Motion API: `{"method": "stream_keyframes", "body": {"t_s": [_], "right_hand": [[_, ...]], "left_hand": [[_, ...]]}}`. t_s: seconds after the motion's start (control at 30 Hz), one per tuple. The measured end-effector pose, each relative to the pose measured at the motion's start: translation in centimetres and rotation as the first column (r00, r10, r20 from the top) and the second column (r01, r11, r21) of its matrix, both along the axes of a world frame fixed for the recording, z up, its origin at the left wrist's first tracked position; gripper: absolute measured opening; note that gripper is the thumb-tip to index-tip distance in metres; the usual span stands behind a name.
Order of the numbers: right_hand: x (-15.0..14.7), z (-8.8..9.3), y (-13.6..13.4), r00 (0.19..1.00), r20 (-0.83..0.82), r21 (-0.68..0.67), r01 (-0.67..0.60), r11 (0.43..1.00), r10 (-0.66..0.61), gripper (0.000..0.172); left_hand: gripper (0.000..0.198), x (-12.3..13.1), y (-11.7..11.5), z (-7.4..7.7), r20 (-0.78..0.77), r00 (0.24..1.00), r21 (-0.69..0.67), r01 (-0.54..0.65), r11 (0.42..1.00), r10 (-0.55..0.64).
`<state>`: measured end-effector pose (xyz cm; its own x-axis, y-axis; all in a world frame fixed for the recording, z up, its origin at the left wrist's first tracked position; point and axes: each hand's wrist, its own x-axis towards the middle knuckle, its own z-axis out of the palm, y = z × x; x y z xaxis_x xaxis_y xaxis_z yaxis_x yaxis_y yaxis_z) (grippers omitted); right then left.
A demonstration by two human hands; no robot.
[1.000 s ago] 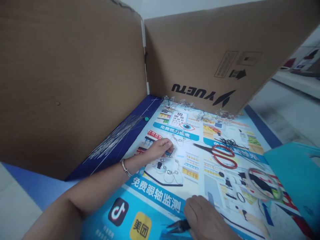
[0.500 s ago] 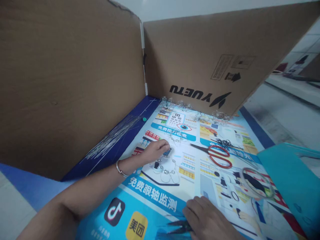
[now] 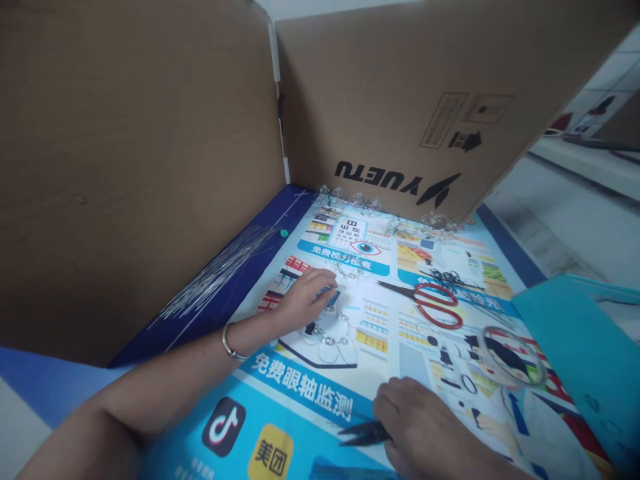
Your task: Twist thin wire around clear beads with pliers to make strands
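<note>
My left hand [image 3: 309,299] hovers by the upper left of a ring of clear beads strung on thin wire [image 3: 327,340], its thumb and fingers parted. Loops of wire stick out below the beads. Nearer to me, my right hand [image 3: 420,423] is closed around dark-jawed pliers [image 3: 363,433]. Their slim jaws point left and stand slightly apart, while the handles are hidden in the palm. Red-handled scissors [image 3: 435,305] lie to the right of the beaded ring.
Tall cardboard panels [image 3: 400,100] wall off the left and back. Thin wires [image 3: 215,273] lie along the left panel, with several beaded pieces [image 3: 360,200] at the back. A wire coil [image 3: 513,357], black tangled bits [image 3: 447,277] and a teal folder [image 3: 575,347] are on the right.
The fingers of my left hand have spread from a closed pinch. My right hand has risen a little with the pliers, and the camera view has shifted slightly.
</note>
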<state>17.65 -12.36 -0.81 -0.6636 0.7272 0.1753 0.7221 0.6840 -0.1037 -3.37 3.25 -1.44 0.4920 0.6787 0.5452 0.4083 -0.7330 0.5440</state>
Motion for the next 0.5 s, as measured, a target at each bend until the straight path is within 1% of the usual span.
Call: {"method": "stream_keyframes", "body": {"t_s": [0.03,0.07,0.1,0.17,0.2,0.23,0.27,0.3,0.33,0.37,0.4,0.43,0.47,0.5], "right_hand": [[0.3,0.3,0.3,0.999,-0.007,-0.101,0.034,0.994,-0.034,0.017],[0.5,0.7,0.6,0.997,0.004,-0.213,0.076,0.974,-0.077,0.018],[0.7,1.2,0.9,0.995,0.000,-0.312,0.093,0.946,-0.098,0.018],[0.9,2.2,1.6,0.988,-0.025,-0.461,0.122,0.879,-0.150,0.012],[1.0,2.6,2.0,0.985,-0.033,-0.528,0.125,0.840,-0.167,0.008],[1.0,3.0,2.3,0.979,-0.052,-0.561,0.136,0.816,-0.199,0.004],[1.1,3.3,2.6,0.975,-0.067,-0.609,0.129,0.782,-0.213,0.003],[1.2,3.4,2.8,0.964,-0.097,-0.631,0.134,0.764,-0.248,0.004],[1.2,3.4,3.0,0.952,-0.130,-0.652,0.129,0.747,-0.277,0.006],[1.3,3.4,3.1,0.940,-0.163,-0.668,0.117,0.735,-0.298,0.007],[1.3,3.3,3.3,0.928,-0.195,-0.678,0.106,0.728,-0.317,0.008],[1.4,3.2,3.4,0.918,-0.221,-0.688,0.092,0.720,-0.328,0.009],[1.5,3.1,3.5,0.911,-0.240,-0.698,0.079,0.712,-0.336,0.009],[1.5,3.0,3.5,0.905,-0.253,-0.709,0.068,0.702,-0.343,0.008]], "left_hand": [[0.012,0.0,-0.2,0.1,0.000,1.000,0.019,0.029,0.999,-0.029],[0.013,0.0,-0.5,0.3,-0.002,0.998,0.028,0.064,0.998,-0.064],[0.014,0.1,-0.9,0.6,-0.009,0.995,0.021,0.098,0.995,-0.098],[0.015,0.3,-1.7,1.3,-0.015,0.989,-0.033,0.149,0.988,-0.149],[0.015,0.4,-2.2,1.7,-0.019,0.986,-0.090,0.162,0.983,-0.164],[0.016,0.5,-2.6,2.2,-0.028,0.981,-0.166,0.186,0.968,-0.193],[0.018,0.6,-3.1,2.7,-0.025,0.969,-0.272,0.232,0.934,-0.248],[0.020,0.7,-3.5,3.2,0.003,0.944,-0.399,0.303,0.865,-0.329],[0.021,0.8,-3.9,3.7,0.028,0.912,-0.532,0.360,0.766,-0.409],[0.023,0.8,-4.2,4.1,0.067,0.880,-0.635,0.401,0.660,-0.470],[0.025,0.8,-4.5,4.4,0.105,0.852,-0.709,0.426,0.562,-0.513],[0.025,0.9,-4.8,4.6,0.145,0.832,-0.760,0.440,0.479,-0.535],[0.025,0.9,-5.0,4.8,0.181,0.819,-0.796,0.447,0.408,-0.545],[0.023,0.9,-5.1,4.8,0.203,0.813,-0.819,0.446,0.360,-0.545]]}}
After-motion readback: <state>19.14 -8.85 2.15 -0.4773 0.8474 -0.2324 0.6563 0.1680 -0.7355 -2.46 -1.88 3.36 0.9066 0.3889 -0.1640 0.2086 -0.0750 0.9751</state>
